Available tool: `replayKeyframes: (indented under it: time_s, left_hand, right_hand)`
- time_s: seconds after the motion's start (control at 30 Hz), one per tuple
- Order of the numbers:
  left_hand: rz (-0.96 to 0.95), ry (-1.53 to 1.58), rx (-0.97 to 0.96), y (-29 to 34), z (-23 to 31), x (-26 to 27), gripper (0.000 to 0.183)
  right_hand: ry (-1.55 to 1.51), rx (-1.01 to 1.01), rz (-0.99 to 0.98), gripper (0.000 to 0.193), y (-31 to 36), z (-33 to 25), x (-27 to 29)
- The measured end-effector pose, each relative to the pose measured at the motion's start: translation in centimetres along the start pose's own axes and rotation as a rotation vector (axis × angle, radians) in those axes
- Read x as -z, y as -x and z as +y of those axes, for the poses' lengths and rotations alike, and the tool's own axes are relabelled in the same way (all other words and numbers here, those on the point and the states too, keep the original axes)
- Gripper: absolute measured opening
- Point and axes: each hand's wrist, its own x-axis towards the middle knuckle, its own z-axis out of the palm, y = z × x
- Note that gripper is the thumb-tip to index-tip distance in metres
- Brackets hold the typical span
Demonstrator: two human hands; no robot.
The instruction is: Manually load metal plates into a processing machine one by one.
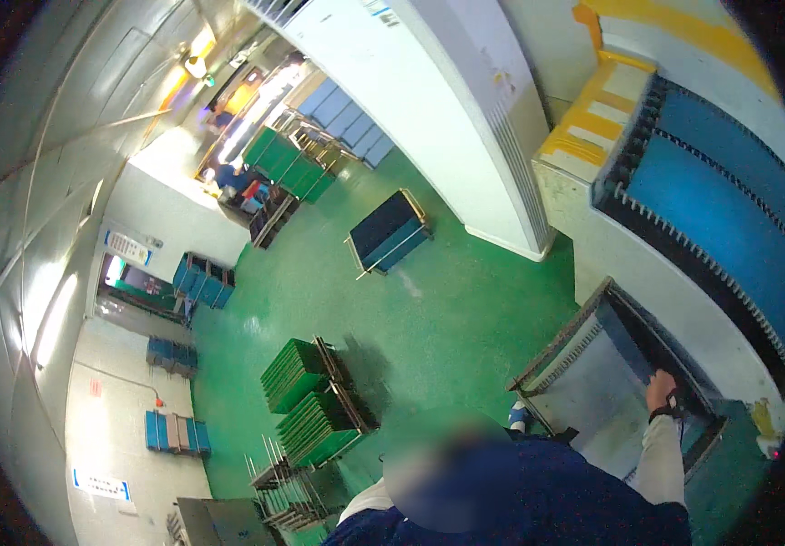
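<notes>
My right hand (661,391) reaches into a low open rack (556,350) with dark rails and toothed strips. Its fingers look curled at the rack's inner right side, against a dark panel (624,337). What they hold, if anything, is too small to make out. A dark band circles the wrist below the white sleeve (661,460). Inside the rack lies a pale grey flat surface (583,391). Of my left arm only a bit of white sleeve (369,500) shows; the left hand is out of sight.
A large white machine (611,232) with toothed rails and blue panels (711,182) stands right. A white cabinet (447,100) rises behind. On the green floor (447,337) stand racks of green boards (297,373) and a dark blue rack (388,232). People (228,175) are far back.
</notes>
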Motion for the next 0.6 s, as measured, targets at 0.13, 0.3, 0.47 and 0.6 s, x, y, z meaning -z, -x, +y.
replayKeyframes:
  time_s: [0.13,0.3,0.47,0.6]
  left_hand:
    - [0.031,-0.010,-0.108,-1.0,0.0,-0.5,0.033]
    - [0.018,-0.140,-0.118,-3.0,0.2,-1.2,0.029]
    - [0.024,-0.020,-0.134,-3.7,-0.8,-1.4,0.032]
    - [-0.006,-0.121,-0.137,-2.5,1.7,-0.2,0.038]
  right_hand:
    - [-0.075,-0.101,-0.089,0.010,0.1,-2.4,5.6]
    - [-0.004,-0.032,0.023,0.017,-0.6,-1.3,8.4]
    - [0.007,0.126,0.198,0.019,-0.4,-3.8,15.2]
    - [0.033,-0.082,-0.095,0.023,-0.4,-4.1,21.2]
